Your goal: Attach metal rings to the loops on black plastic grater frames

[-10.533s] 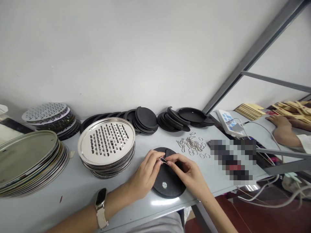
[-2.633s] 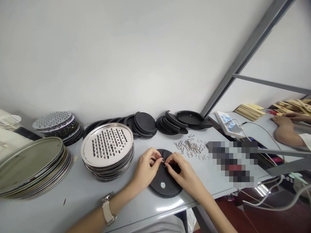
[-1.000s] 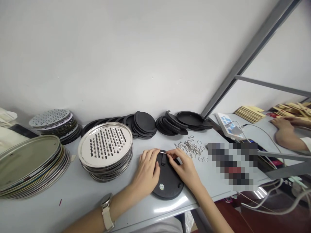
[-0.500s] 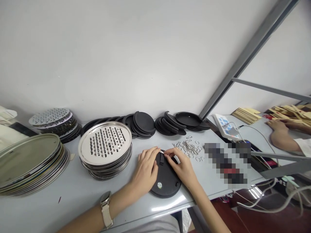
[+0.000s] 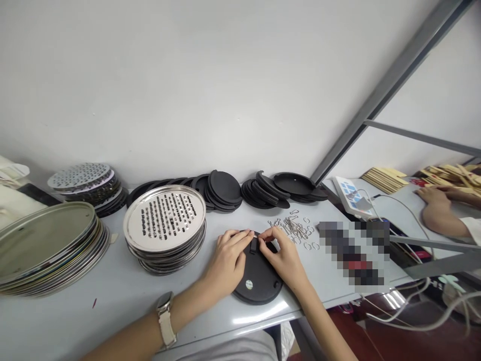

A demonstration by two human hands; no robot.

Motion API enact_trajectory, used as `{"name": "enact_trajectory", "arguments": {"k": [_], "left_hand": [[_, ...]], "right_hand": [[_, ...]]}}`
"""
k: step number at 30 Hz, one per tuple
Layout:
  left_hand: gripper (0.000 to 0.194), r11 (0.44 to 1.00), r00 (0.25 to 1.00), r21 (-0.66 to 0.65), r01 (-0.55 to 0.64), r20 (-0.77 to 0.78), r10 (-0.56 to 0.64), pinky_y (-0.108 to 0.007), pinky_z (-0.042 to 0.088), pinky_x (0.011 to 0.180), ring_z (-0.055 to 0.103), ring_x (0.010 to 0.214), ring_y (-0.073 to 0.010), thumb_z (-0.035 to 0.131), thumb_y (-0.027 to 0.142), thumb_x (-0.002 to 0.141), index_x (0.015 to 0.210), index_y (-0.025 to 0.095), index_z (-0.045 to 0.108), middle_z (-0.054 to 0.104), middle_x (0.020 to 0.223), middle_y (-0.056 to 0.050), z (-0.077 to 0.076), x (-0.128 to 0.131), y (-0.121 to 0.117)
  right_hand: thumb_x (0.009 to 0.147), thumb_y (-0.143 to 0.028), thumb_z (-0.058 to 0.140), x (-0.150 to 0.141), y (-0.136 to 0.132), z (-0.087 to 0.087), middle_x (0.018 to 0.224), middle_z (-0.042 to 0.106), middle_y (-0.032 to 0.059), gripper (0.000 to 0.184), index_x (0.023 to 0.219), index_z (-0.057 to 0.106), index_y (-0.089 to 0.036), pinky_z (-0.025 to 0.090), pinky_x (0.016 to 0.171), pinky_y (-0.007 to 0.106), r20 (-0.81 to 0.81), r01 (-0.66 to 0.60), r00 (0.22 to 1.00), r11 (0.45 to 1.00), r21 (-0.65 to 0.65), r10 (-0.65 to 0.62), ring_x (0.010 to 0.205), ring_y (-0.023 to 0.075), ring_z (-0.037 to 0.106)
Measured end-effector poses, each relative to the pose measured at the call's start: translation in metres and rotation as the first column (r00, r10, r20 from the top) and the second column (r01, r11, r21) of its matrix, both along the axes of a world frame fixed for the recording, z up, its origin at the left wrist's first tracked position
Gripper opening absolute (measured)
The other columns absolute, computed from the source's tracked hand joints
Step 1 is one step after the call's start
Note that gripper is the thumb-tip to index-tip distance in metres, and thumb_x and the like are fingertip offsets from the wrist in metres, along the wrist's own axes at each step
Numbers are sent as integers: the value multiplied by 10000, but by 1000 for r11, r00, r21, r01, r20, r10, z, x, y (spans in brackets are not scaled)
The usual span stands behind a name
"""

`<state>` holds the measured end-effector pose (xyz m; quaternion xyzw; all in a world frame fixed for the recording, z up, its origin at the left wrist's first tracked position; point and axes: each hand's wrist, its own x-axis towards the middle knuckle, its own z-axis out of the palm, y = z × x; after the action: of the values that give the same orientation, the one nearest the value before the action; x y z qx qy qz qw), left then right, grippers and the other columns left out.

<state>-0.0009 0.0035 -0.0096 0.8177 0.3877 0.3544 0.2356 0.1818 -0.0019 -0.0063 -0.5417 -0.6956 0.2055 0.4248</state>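
Note:
My left hand (image 5: 228,260) and my right hand (image 5: 282,253) meet at the top edge of a round black rubber disc (image 5: 257,283) lying flat on the grey table (image 5: 112,321). A short black strap (image 5: 254,245) stands at the disc's upper edge. The left fingers press on the rim beside the strap, and the right fingertips pinch at the strap. Any metal clip there is hidden by my fingers. A loose pile of small metal clips and rings (image 5: 293,229) lies just beyond my right hand.
A stack of perforated steel plates (image 5: 164,220) stands left of my hands, with olive-lined metal trays (image 5: 47,248) further left. Black discs (image 5: 221,189) line the wall. A co-worker's hand (image 5: 434,196) works among wooden strips at right. A blurred patch covers the table's right side.
The thin metal piece showing at my fingertips half a second ago is now hidden. My left hand has moved up onto the disc's rim, and my right fingers have closed in on the strap.

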Motion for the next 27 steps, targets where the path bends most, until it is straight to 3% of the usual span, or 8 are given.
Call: {"name": "enact_trajectory", "arguments": {"k": [15, 22, 27], "left_hand": [[552, 1000, 997, 26, -8, -74, 10, -456, 398, 1002, 442, 1173, -247, 391, 1, 837, 1344, 195, 489, 567, 1307, -57, 2, 1, -3], [524, 1000, 996, 30, -3, -95, 6, -466, 386, 1012, 425, 1186, -246, 396, 22, 854, 1338, 192, 500, 548, 1337, -50, 1, 1, -3], [513, 1000, 995, 31, 0, -104, 3, -456, 381, 1019, 421, 1184, -243, 393, 29, 862, 1345, 172, 494, 551, 1332, -56, 1, 0, -3]], "right_hand": [[889, -164, 483, -3, 1, 0, 809, 537, 5, 68, 846, 494, -215, 444, 744, 304, 19, -11, 1000, 1000, -9, 11, 774, 169, 536], [910, -168, 460, -2, -1, 0, 873, 542, 21, 71, 962, 488, -207, 435, 765, 308, 23, -6, 1000, 1000, 3, 6, 810, 173, 534], [914, -228, 517, -3, -1, 4, 828, 527, 14, 62, 856, 530, -212, 431, 763, 309, 41, -34, 999, 999, 2, 34, 806, 179, 521]]}}
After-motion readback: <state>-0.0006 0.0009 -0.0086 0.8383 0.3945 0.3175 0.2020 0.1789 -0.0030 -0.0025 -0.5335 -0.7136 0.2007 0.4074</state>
